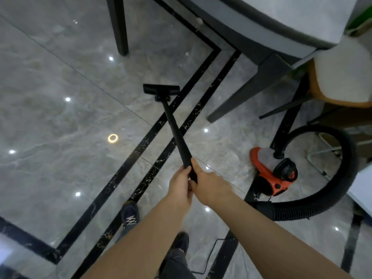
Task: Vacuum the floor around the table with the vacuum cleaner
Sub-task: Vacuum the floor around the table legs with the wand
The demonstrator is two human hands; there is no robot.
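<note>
A black vacuum wand (174,129) runs from my hands down to a flat black floor nozzle (161,90) resting on the grey marble floor (60,109), just left of a black tile stripe. My left hand (180,187) and my right hand (209,185) both grip the wand's near end, side by side. The red and black vacuum body (271,174) lies on the floor to the right, with its ribbed black hose (326,200) looping round to it. The grey table (281,19) stands at the upper right, one dark leg (245,93) angled down near the nozzle.
Another dark table leg (119,27) stands at the upper left. A chair (342,77) with an orange shell and white seat sits at the right edge. A thin black cord (209,256) trails by my shoes (129,214). Small crumbs dot the floor under the table.
</note>
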